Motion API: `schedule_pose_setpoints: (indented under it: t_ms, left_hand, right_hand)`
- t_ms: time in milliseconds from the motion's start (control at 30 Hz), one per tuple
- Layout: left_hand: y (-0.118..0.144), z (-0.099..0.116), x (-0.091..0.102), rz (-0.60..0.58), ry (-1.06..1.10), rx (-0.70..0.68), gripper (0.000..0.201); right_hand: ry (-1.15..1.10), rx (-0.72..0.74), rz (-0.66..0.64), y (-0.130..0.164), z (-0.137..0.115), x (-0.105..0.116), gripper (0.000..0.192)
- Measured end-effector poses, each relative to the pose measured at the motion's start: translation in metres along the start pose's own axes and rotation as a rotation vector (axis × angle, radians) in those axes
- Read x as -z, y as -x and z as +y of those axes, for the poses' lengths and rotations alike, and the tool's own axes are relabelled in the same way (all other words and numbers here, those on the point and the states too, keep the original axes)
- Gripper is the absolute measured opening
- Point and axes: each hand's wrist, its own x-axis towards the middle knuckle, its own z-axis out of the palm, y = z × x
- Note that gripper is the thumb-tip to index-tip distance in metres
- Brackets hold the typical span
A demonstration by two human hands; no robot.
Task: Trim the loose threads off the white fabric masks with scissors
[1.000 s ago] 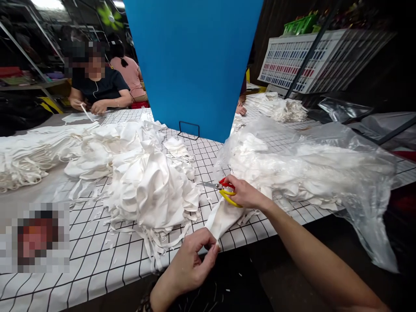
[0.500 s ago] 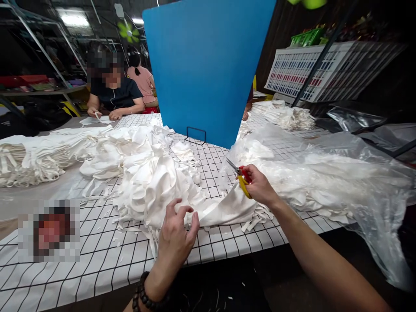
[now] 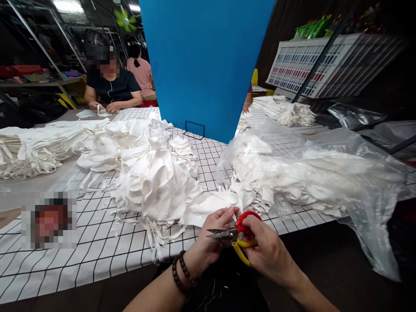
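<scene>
My right hand (image 3: 271, 251) is closed round scissors (image 3: 230, 235) with one red and one yellow handle. Their blades point left and lie across the front of my left hand (image 3: 209, 240), which wears dark beaded bracelets. The fingers of that hand are pinched together, and a thin white fabric strap (image 3: 235, 216) shows at their tips, close to the red handle. Just behind my hands, a white fabric piece (image 3: 208, 204) lies at the table edge. To the left rises a heaped pile of white fabric pieces (image 3: 159, 182) with loose straps hanging from it.
A blue board (image 3: 208, 69) stands upright on the grid-patterned table (image 3: 97, 255). Clear plastic bags (image 3: 325, 173) with white fabric lie at right, and stacked fabric pieces (image 3: 42, 147) at left. A co-worker (image 3: 112, 89) sits across the table. White crates (image 3: 312, 65) are at back right.
My left hand has moved right and closed its fingers on a strap. The scissors in my right hand have come down and nearer, meeting the left hand above the table's front edge.
</scene>
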Motion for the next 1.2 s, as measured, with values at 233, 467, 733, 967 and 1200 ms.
schedule_pose_setpoints:
  t_ms: [233, 467, 733, 967, 1200]
  left_hand:
    - [0.0, 0.007, 0.024, 0.105, -0.151, -0.277, 0.035]
    - [0.005, 0.01, 0.032, 0.043, -0.37, -0.306, 0.034]
    - [0.008, 0.004, 0.044, 0.226, -0.502, -0.574, 0.032]
    - [0.005, 0.006, 0.042, 0.067, -0.288, -0.528, 0.029]
    - [0.007, 0.007, 0.049, 0.111, -0.603, -0.625, 0.021]
  right_hand:
    - [-0.484, -0.427, 0.041, -0.009, 0.019, -0.002, 0.027]
    - [-0.627, -0.293, 0.001, -0.053, 0.022, -0.029, 0.038]
    - [-0.858, -0.434, 0.115, -0.062, 0.02, -0.052, 0.037]
    - [-0.787, -0.454, 0.031, -0.052, 0.029, -0.03, 0.034]
    - [-0.09, -0.328, -0.312, -0.042, 0.013, 0.02, 0.032]
